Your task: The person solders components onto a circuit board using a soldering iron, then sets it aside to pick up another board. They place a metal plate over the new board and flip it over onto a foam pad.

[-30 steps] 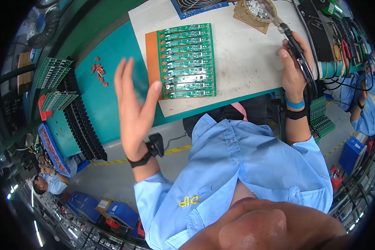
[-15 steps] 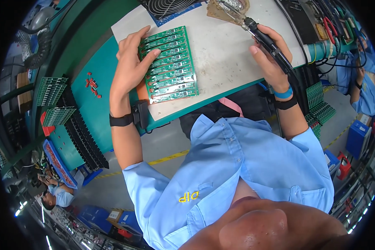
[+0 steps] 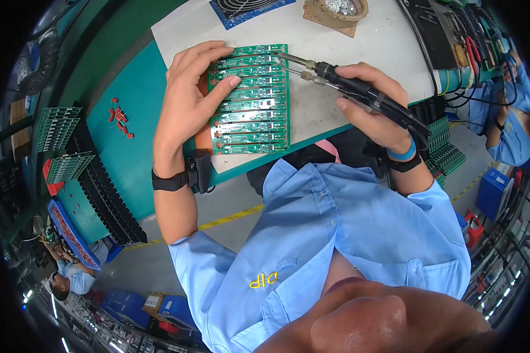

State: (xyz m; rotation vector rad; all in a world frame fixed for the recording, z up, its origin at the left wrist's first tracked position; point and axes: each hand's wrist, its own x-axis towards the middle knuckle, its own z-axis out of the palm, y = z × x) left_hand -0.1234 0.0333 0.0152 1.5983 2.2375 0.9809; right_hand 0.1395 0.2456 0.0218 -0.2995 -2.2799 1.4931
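Observation:
A green circuit board panel [image 3: 256,94], made of several narrow boards side by side, lies on the white sheet of the workbench. My left hand [image 3: 188,94] grips its left side, fingers over the far corner and thumb on top. An orange-brown piece [image 3: 203,138] shows under the panel's left edge. My right hand [image 3: 377,106] is closed round a black soldering iron [image 3: 365,91] with a thin metal feed tube beside its tip. The tip is at the panel's far right part, over the upper strips; whether it touches cannot be made out.
Beyond the panel are a blue-framed fan [image 3: 250,12] and a round dish of silvery solder [image 3: 340,8]. Small red components [image 3: 121,120] lie on the green mat at left, near a black slotted rack [image 3: 109,188] and upright boards [image 3: 59,126]. Pliers [image 3: 472,50] and cables are at right.
My right hand has brought the soldering iron from the solder dish, left and nearer, to the panel. The panel and left hand appear slightly lower and further right in the shifted view.

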